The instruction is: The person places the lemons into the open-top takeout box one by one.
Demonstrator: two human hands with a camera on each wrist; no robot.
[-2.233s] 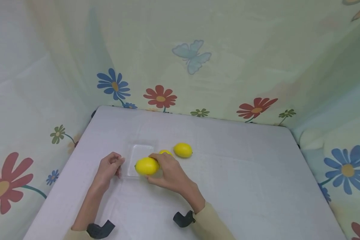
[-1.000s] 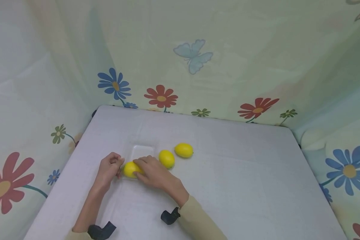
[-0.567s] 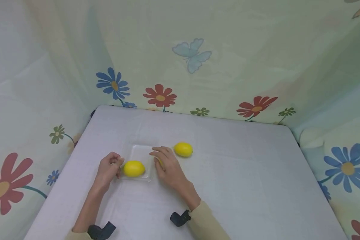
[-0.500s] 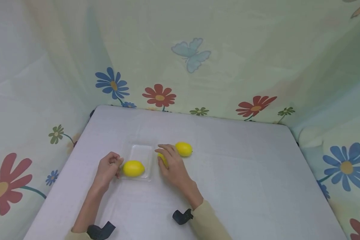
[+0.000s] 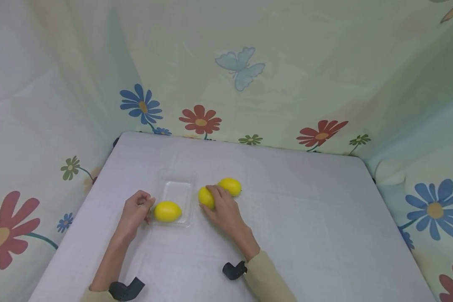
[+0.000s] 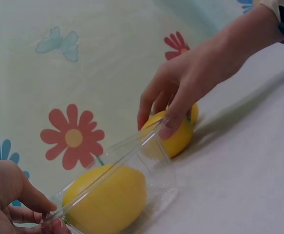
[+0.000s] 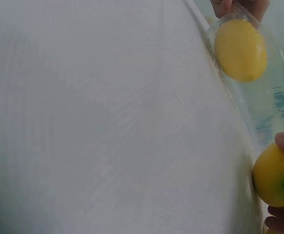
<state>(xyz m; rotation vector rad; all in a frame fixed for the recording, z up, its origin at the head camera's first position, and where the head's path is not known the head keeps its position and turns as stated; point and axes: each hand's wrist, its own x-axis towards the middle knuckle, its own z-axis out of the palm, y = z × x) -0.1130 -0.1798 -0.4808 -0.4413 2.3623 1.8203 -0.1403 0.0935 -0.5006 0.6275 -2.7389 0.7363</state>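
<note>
Under your right hand [image 5: 223, 208]: fingers now curl round second lemon [image 5: 205, 197]; first lemon [image 5: 167, 211] left in tray [image 5: 177, 189], left hand [image 5: 135, 212] pinching tray edge.

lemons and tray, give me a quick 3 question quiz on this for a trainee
1. How many lemons lie inside the clear tray?
2. True or false: the right hand grips the lemon beside the tray.
3. What does the left hand pinch? A) the tray's rim B) the far lemon C) nothing

Key:
1. One, the lemon in the tray, at its near end.
2. True; its fingers curl over that lemon, which sits on the white table just outside the tray.
3. A, at the tray's near left corner.
</note>
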